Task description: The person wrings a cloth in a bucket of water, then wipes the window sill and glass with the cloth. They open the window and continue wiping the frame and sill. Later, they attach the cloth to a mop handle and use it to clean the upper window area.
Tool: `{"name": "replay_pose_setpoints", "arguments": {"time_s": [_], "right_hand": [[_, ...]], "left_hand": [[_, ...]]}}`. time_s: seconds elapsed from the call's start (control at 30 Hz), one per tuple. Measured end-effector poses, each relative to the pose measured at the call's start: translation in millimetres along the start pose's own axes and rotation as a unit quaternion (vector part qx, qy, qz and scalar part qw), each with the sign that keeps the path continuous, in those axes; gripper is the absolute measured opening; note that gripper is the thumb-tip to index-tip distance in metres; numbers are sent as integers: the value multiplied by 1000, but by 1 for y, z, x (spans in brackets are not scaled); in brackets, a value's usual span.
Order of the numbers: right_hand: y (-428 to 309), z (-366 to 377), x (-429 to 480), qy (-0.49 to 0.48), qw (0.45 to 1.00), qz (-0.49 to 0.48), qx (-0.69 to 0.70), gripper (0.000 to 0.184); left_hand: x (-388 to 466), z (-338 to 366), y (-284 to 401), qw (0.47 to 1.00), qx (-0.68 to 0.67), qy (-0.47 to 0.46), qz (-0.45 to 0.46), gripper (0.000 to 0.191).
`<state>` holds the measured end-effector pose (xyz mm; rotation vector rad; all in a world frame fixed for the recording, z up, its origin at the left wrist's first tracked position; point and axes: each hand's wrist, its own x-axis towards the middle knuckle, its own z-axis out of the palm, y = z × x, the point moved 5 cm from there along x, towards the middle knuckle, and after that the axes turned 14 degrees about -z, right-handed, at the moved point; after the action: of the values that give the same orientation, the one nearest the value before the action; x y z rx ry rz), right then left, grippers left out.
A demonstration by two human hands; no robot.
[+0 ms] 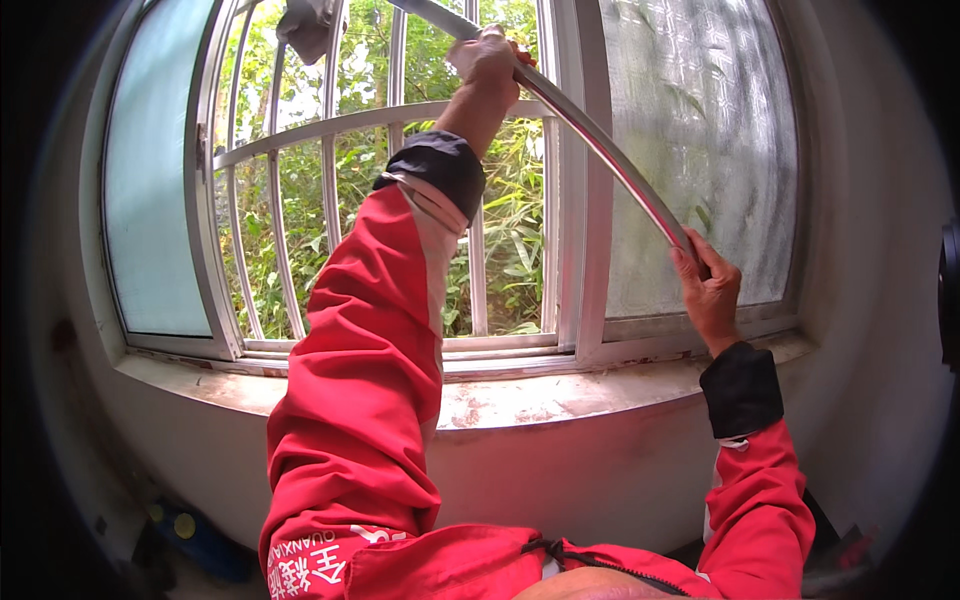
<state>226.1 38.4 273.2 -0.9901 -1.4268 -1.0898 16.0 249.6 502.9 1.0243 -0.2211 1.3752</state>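
Observation:
A long metal pole (600,142) slants across the window, appearing bent through the wide lens. High up, my left hand (487,64) grips it, close to a thicker grey section (442,16). A small orange-red piece (523,54) shows beside that hand; what it is cannot be made out. Lower right, my right hand (709,289) holds the pole near its bottom end, in front of the patterned glass pane (697,150). The pole's top end runs out of view. A grey cloth-like thing (311,28) appears at the upper left, by the window bars; its support is hidden.
Metal security bars (328,187) with a crossbar span the open middle of the window, with plants outside. A frosted pane (157,180) stands at left. Below runs a worn, stained windowsill (525,401). A blue object (199,536) lies low at left.

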Motion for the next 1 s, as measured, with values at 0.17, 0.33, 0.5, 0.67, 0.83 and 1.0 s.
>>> {"name": "replay_pose_setpoints", "arguments": {"time_s": [0.17,0.33,0.5,0.67,0.83,1.0], "right_hand": [[-6,-21,14,35,995,-72,-51,32],[4,-15,12,62,994,-84,-25,33],[-14,-25,20,61,975,-127,-173,34],[-25,-26,21,54,971,-123,-198,34],[-12,-18,19,67,976,-124,-164,36],[-20,-18,11,66,978,-99,-174,37]], "left_hand": [[9,10,0,985,-111,-132,-9,12],[-1,14,-1,987,-105,-118,-1,23],[3,7,3,981,-128,-136,-53,15],[19,4,7,984,-115,-118,-74,14],[19,6,0,985,-93,-125,-72,7],[14,1,3,984,-77,-154,-51,10]]}}
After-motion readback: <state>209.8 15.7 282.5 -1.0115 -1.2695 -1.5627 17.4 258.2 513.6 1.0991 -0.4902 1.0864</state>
